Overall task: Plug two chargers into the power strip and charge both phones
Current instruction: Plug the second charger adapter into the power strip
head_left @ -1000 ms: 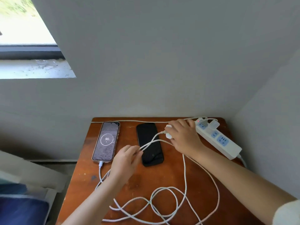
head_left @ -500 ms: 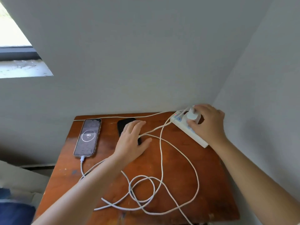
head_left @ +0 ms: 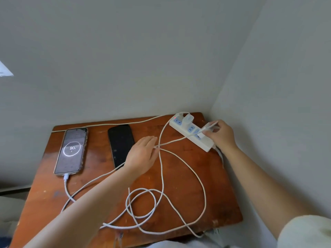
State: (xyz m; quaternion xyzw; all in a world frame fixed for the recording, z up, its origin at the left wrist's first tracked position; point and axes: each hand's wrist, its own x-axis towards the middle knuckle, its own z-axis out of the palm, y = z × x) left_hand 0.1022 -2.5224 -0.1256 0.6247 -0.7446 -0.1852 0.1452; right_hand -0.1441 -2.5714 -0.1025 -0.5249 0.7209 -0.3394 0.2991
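A wooden table (head_left: 188, 176) fills the lower centre of the frame, its far and right edges close against two grey walls that meet in a corner at upper right. The power strip (head_left: 192, 134) lies diagonally at the table's upper right corner, one white charger (head_left: 189, 119) already seated near its far end. The right hand (head_left: 222, 135) pinches a second charger (head_left: 206, 132) against the strip; whether its prongs are fully in cannot be told. The left hand (head_left: 142, 156) lies flat with straight fingers beside the dark phone (head_left: 120, 144), touching the white cable (head_left: 162, 176) that loops loosely over the table's centre toward the near edge. The lit phone (head_left: 71, 151) at left shows 90 and has a cable plugged into its near end. The left forearm hides the dark phone's lower corner and port.
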